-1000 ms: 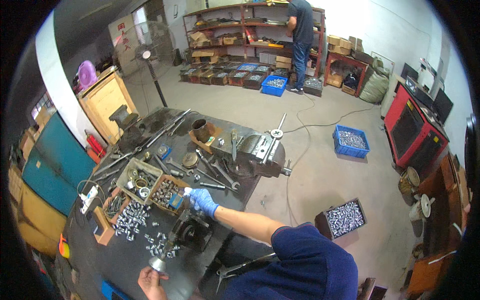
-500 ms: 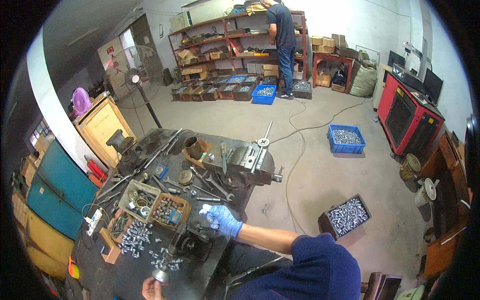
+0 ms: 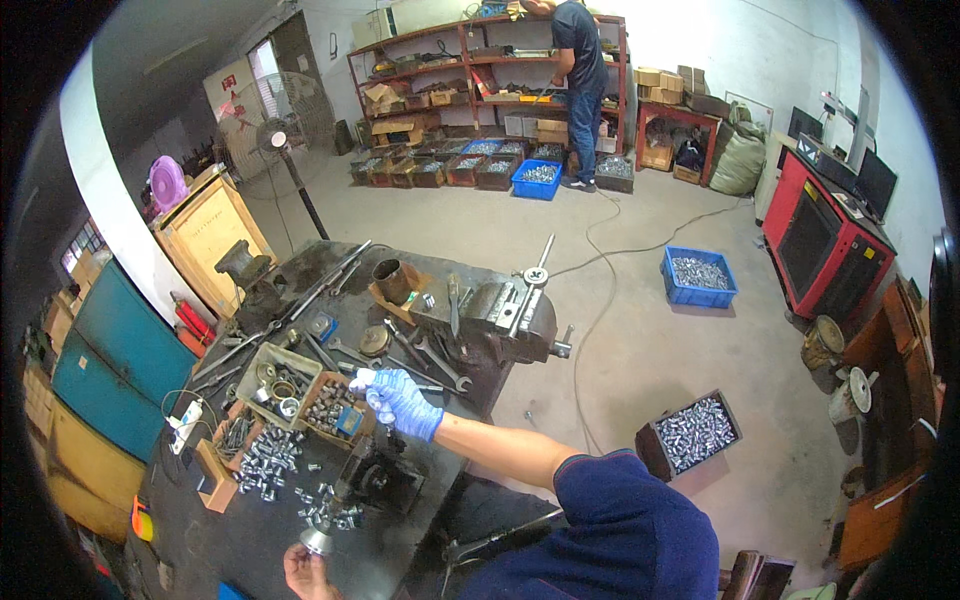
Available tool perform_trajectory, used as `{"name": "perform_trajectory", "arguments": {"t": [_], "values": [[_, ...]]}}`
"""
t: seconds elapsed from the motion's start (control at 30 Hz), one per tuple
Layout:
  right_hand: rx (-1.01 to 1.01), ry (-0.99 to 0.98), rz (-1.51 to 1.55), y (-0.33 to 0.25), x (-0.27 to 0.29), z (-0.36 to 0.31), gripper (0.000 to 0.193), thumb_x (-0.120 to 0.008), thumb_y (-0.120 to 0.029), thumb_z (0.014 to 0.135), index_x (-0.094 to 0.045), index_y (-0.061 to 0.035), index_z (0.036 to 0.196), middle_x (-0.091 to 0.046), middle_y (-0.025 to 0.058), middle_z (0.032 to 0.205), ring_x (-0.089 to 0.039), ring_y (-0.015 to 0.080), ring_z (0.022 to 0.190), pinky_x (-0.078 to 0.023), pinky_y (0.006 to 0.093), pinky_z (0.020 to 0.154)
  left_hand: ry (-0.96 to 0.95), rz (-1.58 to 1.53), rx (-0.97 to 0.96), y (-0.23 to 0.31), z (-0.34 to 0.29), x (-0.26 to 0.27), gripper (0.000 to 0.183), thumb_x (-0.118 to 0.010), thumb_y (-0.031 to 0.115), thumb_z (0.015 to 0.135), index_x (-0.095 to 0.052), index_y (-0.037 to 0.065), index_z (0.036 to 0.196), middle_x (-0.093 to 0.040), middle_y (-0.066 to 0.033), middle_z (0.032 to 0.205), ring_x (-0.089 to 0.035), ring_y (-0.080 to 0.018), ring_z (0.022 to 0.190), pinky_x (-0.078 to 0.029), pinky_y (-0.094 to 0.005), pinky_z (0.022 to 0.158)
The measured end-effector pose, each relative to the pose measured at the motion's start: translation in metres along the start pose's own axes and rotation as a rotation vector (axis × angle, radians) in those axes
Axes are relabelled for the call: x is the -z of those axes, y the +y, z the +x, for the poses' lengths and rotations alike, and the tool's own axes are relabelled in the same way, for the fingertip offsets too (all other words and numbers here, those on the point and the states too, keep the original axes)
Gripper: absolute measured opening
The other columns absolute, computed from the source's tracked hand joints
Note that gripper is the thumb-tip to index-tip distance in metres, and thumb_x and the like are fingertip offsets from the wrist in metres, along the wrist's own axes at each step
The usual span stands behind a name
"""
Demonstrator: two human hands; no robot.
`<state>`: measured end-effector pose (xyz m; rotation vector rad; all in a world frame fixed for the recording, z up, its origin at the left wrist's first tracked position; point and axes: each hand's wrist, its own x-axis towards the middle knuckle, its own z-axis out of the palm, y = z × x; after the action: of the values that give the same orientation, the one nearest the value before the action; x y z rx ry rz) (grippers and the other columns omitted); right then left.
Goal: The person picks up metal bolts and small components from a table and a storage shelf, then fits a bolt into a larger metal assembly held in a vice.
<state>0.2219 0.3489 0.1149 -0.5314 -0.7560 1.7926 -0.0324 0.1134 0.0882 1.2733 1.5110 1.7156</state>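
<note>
My bare left hand [image 3: 308, 572] is at the lower edge of the bench, its fingers closed on a silver cone-shaped metal piece [image 3: 316, 541]. Just beyond it lies a small cluster of shiny metal fittings [image 3: 325, 508]. My right hand [image 3: 402, 402], in a blue-and-white glove, is closed above a black bench fixture [image 3: 388, 482]. Whatever its fingers hold is hidden. To its left stands a cardboard box of small dark metal parts [image 3: 336, 408]. A larger pile of silver fittings [image 3: 268, 460] lies farther left on the dark workbench [image 3: 400, 565].
A bench vise [image 3: 515, 312], a wrench [image 3: 440, 362] and a tub of rings [image 3: 278, 385] occupy the bench. On the floor stand a metal bin [image 3: 655, 452] and a blue crate [image 3: 700, 296], both holding fittings. Another person [image 3: 582, 90] stands by the shelves [image 3: 410, 70].
My gloved right hand has moved left and away from me, from beside the black fixture to above its far side. The left hand stays at the cone-shaped piece. The view has shifted slightly.
</note>
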Motion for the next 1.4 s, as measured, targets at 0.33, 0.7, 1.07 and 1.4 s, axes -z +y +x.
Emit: {"name": "perform_trajectory", "arguments": {"t": [0.33, 0.7, 1.07, 1.4], "values": [[-0.005, -0.031, -0.092, 0.013, 0.0, 0.024, 0.025, -0.054, -0.027, 0.088, -0.064, -0.0041, 0.086, -0.046, -0.0032, 0.051, -0.036, 0.0044, 0.038, -0.027, 0.0175, 0.032, 0.077, 0.138, 0.265, -0.001, -0.003, -0.007, 0.031, -0.051, 0.024, 0.091, -0.058, -0.006, 0.099, -0.059, -0.009, 0.085, -0.05, -0.013, 0.071, -0.043, -0.0274, 0.065], [0.381, -0.032, -0.548, -0.004, 0.012, 0.007, 0.024, -0.065, -0.021, 0.08, -0.064, -0.0005, 0.092, -0.064, 0.0019, 0.081, -0.057, 0.0101, 0.076, -0.047, 0.0257, 0.071, -0.008, -0.128, 0.169, 0.014, 0.002, 0.005, 0.024, -0.057, 0.004, 0.084, -0.055, -0.004, 0.107, -0.059, -0.0113, 0.101, -0.054, -0.0188, 0.09, -0.044, -0.0302, 0.08], [-0.095, -0.155, 0.323, 0.046, 0.017, 0.048, 0.02, -0.059, -0.021, 0.085, -0.058, -0.0058, 0.098, -0.056, 0.0002, 0.072, -0.05, 0.0058, 0.055, -0.04, 0.0187, 0.048, 0.005, 0.043, 0.235, -0.03, 0.005, 0.014, 0.026, -0.051, 0.021, 0.091, -0.058, -0.003, 0.097, -0.057, -0.005, 0.077, -0.048, -0.012, 0.064, -0.041, -0.0286, 0.054], [-0.118, 0.009, 0.09, 0.05, 0.011, 0.062, 0.018, -0.056, -0.025, 0.085, -0.059, -0.0079, 0.081, -0.049, -0.001, 0.056, -0.038, 0.0062, 0.038, -0.025, 0.0195, 0.03, 0.028, 0.135, 0.058, -0.004, -0.003, 0.005, 0.026, -0.057, -0.002, 0.081, -0.054, -0.002, 0.107, -0.059, -0.0093, 0.096, -0.054, -0.0175, 0.087, -0.043, -0.0277, 0.08]]}}
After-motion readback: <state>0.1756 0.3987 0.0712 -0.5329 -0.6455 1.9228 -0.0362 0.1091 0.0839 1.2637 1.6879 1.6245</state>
